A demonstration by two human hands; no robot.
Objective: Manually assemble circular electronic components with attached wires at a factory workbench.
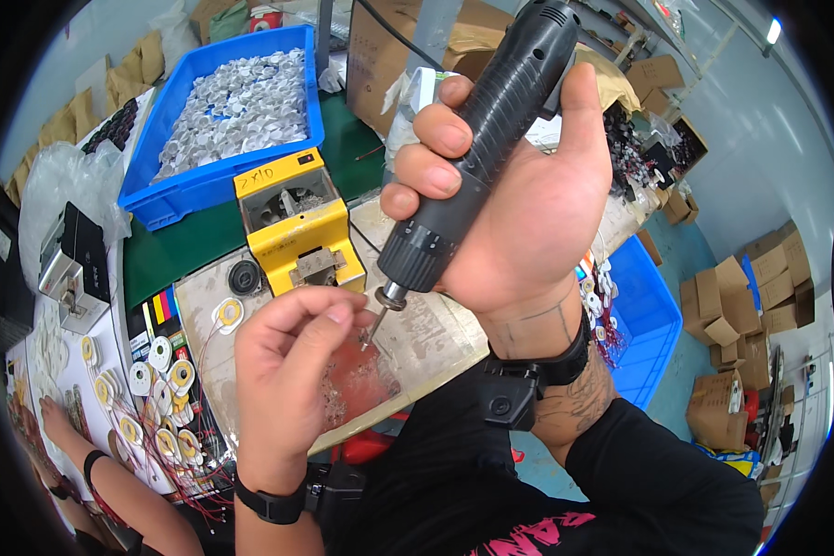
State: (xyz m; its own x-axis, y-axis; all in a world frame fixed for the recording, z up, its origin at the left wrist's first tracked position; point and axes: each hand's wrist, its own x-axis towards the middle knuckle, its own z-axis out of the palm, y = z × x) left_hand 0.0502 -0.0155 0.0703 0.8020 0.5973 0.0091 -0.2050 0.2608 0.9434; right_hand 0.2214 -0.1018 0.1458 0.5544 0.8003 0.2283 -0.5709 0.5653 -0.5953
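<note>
The right hand [528, 213] is clenched around a black electric screwdriver [477, 148]. The tool's long axis runs from upper right, where the cable end is, down to lower left, where the bit [372, 329] points at the board [435, 343] on the tabletop [185, 246].

The left hand [292, 371] is just beside the bit tip, approx. touching it. Thumb and forefinger are pinched together, prob. on a small screw, but it is too small to tell. So the left hand's grip is closed, its content not sure. The left hand lies lower left from the screwdriver and is the nearer hand to the bit tip; the right hand is higher, near the middle of the tool.

Just behind the bit stands a yellow feeder box [296, 222], and behind that a blue bin [227, 120] full of small white parts. At the left of the board lie many round coils [162, 385] with red wires. A second blue bin [644, 324] is at the right, below the tabletop level. Another person's hand [56, 422] rests at far left, well apart from the work. Nothing stands between the bit and the board except the left fingers [329, 315].
</note>
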